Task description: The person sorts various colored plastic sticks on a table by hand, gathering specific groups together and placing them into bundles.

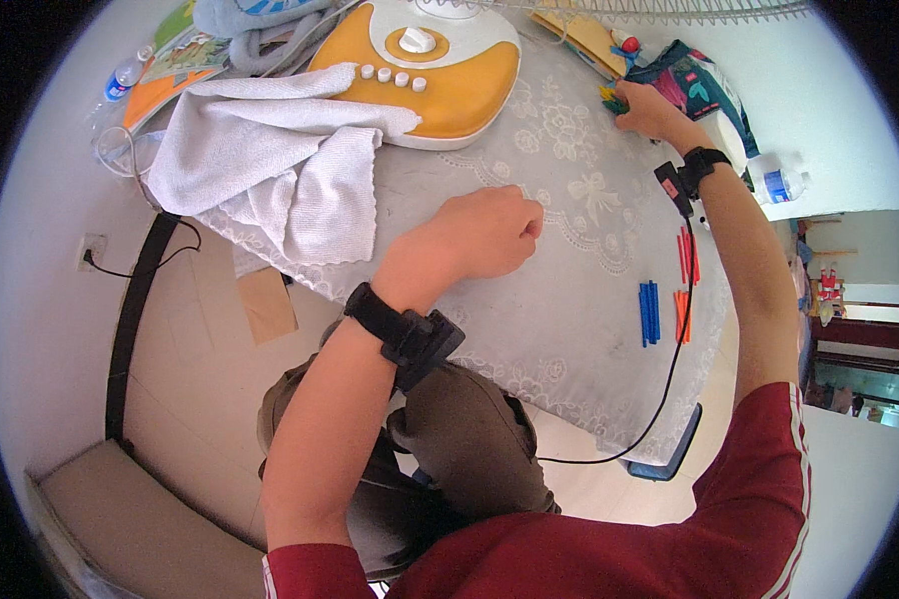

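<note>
My right hand [655, 112] reaches to the far right of the table. Its fingers are closed on a small bunch of green and yellow sticks [612, 100], whose ends poke out past the fingertips. Over the middle of the table my left hand [481, 232] is curled into a loose fist, and nothing shows in it. Nearer me on the right lie blue sticks [649, 312] side by side. Beside them are orange sticks [682, 315], with red sticks [688, 256] just beyond. Each wrist wears a black strap with a device.
A yellow and white fan base [420, 75] stands at the back, a white towel [270, 160] draped against it. Dark packages [689, 85] and a bottle [781, 187] sit at the far right. A black cable [681, 349] crosses the lace tablecloth [569, 299] and hangs over its edge.
</note>
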`<state>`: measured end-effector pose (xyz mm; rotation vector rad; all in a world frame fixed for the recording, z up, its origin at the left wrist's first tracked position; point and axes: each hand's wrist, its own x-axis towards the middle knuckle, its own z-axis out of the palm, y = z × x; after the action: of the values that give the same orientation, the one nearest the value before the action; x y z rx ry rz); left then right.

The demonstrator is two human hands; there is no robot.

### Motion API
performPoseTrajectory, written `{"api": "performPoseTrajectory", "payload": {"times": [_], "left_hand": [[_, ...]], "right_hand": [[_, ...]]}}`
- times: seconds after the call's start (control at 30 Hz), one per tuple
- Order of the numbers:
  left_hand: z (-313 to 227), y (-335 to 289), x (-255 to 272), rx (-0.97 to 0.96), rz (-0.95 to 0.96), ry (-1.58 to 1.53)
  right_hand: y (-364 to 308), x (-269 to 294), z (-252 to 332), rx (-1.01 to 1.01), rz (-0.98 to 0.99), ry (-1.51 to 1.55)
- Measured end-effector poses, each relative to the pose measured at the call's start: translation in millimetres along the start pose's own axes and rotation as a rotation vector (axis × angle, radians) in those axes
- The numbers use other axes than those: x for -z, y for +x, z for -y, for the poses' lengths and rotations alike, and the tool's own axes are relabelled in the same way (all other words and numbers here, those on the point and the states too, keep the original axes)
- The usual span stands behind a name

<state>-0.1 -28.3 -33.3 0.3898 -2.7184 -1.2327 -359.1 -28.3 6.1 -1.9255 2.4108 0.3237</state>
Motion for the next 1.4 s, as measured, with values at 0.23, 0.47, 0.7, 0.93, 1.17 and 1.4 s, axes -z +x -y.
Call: {"api": "performPoseTrajectory", "payload": {"times": [0.23,0.47,0.7,0.93,1.17,1.4], "left_hand": [[2,1,-3,-0.020,-0.022,0.023],[0,1,0,0.011,0.010,0.018],[2,-1,-4,-0.041,-0.050,0.021],[1,1,-3,-0.015,-0.002,0.014],[10,4,-8,-0.073,-0.026,0.041],[5,9,-5,-0.101,0.017,0.043]], "right_hand": [[-3,0,-7,0.067,-0.073,0.084],[-7,2,-8,0.069,-0.016,0.187],[-17,3,-6,0.096,-0.076,0.150],[-27,-7,-11,-0.010,-0.023,0.220],[-67,-3,-14,-0.002,-0.027,0.616],[-210,26,-23,-0.169,0.227,0.490]]}}
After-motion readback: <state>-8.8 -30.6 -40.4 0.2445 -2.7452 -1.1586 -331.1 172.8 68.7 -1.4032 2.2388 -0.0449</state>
